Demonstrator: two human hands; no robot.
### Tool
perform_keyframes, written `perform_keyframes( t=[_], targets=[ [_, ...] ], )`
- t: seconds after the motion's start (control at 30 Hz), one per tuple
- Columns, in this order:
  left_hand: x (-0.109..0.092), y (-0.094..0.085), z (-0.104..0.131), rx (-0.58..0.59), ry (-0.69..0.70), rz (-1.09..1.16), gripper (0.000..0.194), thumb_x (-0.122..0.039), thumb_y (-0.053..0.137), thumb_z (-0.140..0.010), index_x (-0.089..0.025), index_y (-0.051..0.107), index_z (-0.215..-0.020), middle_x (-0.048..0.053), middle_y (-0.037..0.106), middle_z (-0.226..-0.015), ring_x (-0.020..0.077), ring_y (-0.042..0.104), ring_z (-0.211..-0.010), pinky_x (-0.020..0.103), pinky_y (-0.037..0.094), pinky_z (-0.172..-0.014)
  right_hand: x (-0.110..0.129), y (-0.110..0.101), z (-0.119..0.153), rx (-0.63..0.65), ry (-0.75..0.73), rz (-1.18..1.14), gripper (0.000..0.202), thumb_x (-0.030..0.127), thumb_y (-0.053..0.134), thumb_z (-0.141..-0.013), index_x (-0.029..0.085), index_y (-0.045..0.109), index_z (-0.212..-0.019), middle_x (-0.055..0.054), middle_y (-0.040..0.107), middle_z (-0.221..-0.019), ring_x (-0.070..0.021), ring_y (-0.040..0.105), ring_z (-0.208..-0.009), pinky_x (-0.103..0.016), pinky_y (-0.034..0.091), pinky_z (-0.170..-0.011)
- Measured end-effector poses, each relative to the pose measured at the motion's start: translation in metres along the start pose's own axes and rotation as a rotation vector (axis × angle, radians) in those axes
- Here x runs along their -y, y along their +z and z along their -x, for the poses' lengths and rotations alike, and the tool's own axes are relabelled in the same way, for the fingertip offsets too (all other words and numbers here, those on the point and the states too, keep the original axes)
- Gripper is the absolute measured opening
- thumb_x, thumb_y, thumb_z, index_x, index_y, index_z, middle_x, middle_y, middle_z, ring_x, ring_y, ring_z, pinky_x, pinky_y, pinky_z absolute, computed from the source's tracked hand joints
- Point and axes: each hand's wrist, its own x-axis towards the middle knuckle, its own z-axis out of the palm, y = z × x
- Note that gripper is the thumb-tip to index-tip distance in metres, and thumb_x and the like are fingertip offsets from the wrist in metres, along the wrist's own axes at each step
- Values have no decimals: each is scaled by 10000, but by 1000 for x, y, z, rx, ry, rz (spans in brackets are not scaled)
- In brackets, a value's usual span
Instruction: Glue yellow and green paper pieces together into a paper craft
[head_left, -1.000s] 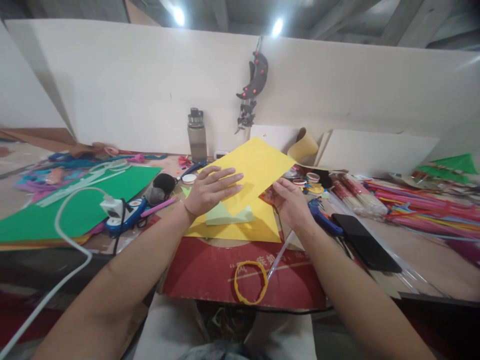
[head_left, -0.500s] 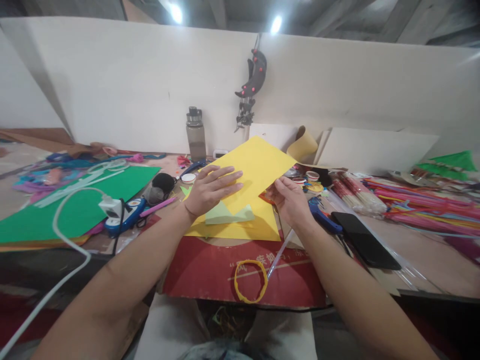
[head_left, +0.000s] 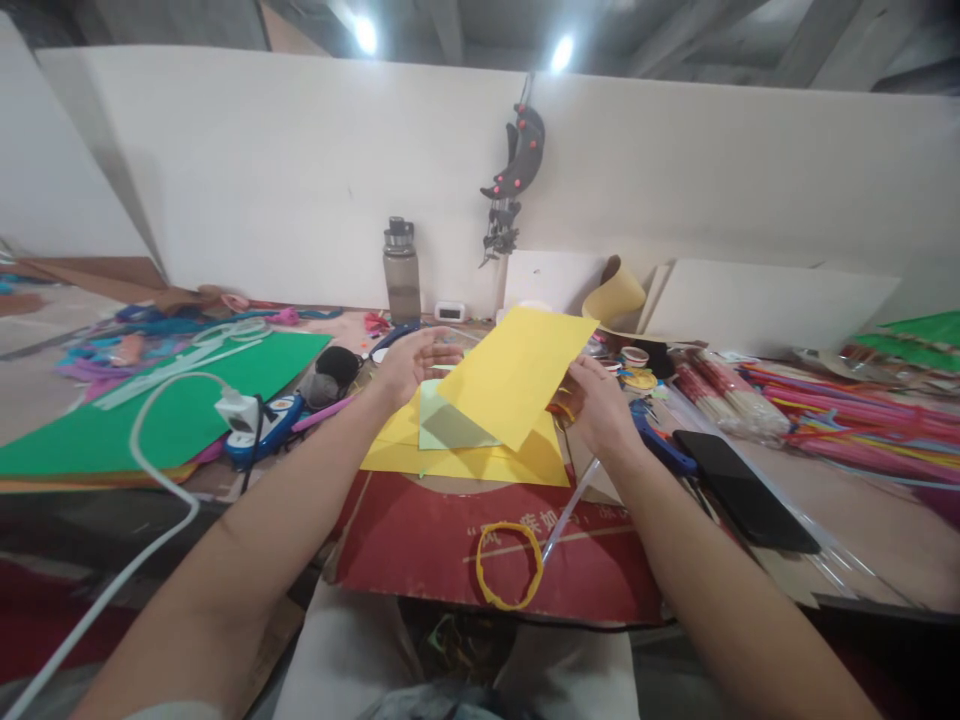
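Note:
My right hand (head_left: 596,400) pinches the right edge of a yellow sheet (head_left: 521,370), which is held tilted above the work surface. At the sheet's left side my left hand (head_left: 420,365) has its fingers apart and holds nothing. Beneath the raised sheet lies a pale green piece of paper (head_left: 450,425), partly covered by it. Another yellow sheet (head_left: 525,468) lies flat under the green piece, on red cardboard (head_left: 420,540). A yellow ring (head_left: 510,606) rests on the cardboard near its front edge, beside a clear stick (head_left: 562,520).
Green sheets (head_left: 187,430), a power strip (head_left: 262,440) and a white cable (head_left: 142,480) are at left. A bottle (head_left: 402,280) stands behind. To the right lie a blue-handled tool (head_left: 664,445), a black phone (head_left: 742,490) and colourful pipe cleaners (head_left: 862,420).
The raised yellow sheet has turned and tilted, uncovering more of the green paper. My left hand has come off the sheet and moved up and left. The view has shifted slightly.

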Motion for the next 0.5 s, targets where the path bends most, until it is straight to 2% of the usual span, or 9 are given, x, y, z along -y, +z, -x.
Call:
perform_keyframes(
  t=[0.1, 0.23, 0.37, 0.5],
  targets=[
    [0, 4, 4, 17, -91, 42, 351, -444, 679, -816, -163, 686, -1025, 131, 741, -1099, 172, 710, -772, 269, 545, -614, -1, -1, 0, 18, -1, 17, 190, 377, 734, -715, 239, 631, -796, 21, 680, -778, -134, 595, -647, -247, 499, -548],
    [1, 11, 11, 132, -182, 63, 378, -426, 841, -667, -139, 726, -885, 124, 771, -908, 206, 721, -737, 315, 575, -693, -5, -3, 0, 77, 28, 33, 206, 393, 749, -722, 239, 648, -814, 17, 691, -780, -119, 586, -614, -229, 491, -524],
    [-1, 12, 15, 112, -73, 35, 424, -435, 870, -625, -148, 742, -910, 71, 769, -831, 199, 721, -707, 317, 571, -712, -10, -4, -2, 67, 61, 50, 264, 436, 777, -705, 229, 658, -817, 17, 688, -738, -109, 582, -582, -225, 486, -517],
    [-2, 11, 17, 113, 19, -105, 394, -477, 820, -678, -166, 766, -913, 40, 761, -834, 194, 712, -745, 301, 553, -709, -14, -2, -2, 52, 69, 6, 398, 595, 708, -735, 229, 673, -887, -18, 727, -794, -153, 630, -619, -271, 492, -515]
  ],
)
